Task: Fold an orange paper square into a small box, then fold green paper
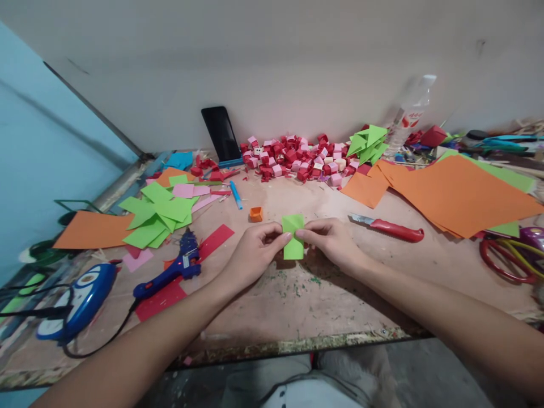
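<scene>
Between my two hands, just above the tabletop, I hold a small green paper rectangle (293, 249) upright, with faint creases on it. My left hand (266, 243) pinches its left edge, thumb on the near face. On the opposite edge, my right hand (327, 241) pinches it the same way; the fingers behind are partly hidden. A little folded orange paper box (255, 214) sits just beyond my left hand. To the right of my right hand lies a knife with a red handle (397, 230).
A blue glue gun (182, 269) with a cord lies left, near loose green paper pieces (157, 215). Small red and pink folded boxes (297, 158) are heaped at the back beside a phone (221, 133). Orange sheets (463, 195), a plastic bottle (412, 113) and scissors (505, 263) are right.
</scene>
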A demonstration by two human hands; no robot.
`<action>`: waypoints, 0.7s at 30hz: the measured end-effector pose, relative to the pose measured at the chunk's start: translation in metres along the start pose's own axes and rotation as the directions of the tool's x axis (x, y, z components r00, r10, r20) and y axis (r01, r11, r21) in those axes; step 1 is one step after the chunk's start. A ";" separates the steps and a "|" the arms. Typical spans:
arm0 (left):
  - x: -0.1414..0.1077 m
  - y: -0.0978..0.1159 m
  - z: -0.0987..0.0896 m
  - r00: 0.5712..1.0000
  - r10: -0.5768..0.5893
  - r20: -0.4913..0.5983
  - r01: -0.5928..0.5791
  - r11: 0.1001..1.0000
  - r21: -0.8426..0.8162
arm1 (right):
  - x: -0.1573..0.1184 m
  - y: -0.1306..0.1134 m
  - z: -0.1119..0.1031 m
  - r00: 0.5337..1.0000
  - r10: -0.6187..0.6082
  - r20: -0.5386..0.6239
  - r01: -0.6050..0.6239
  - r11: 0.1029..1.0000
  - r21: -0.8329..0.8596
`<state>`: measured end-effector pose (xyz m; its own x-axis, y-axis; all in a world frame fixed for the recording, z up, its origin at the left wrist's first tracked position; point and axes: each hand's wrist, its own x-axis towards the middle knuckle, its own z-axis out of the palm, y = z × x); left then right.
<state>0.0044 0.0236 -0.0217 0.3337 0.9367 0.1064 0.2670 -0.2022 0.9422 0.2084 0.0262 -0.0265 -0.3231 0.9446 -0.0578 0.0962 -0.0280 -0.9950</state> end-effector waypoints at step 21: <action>0.003 -0.004 -0.010 0.856 0.032 -0.516 -0.126 0.981 -0.149 | -0.005 -0.004 0.007 0.990 -0.048 0.132 0.066 0.989 -0.135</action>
<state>-0.0043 0.0299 -0.0218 -0.1720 0.9430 0.2850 0.0851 -0.2740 0.9580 0.2033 0.0195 -0.0227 -0.4485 0.8936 -0.0198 0.2008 0.0792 -0.9764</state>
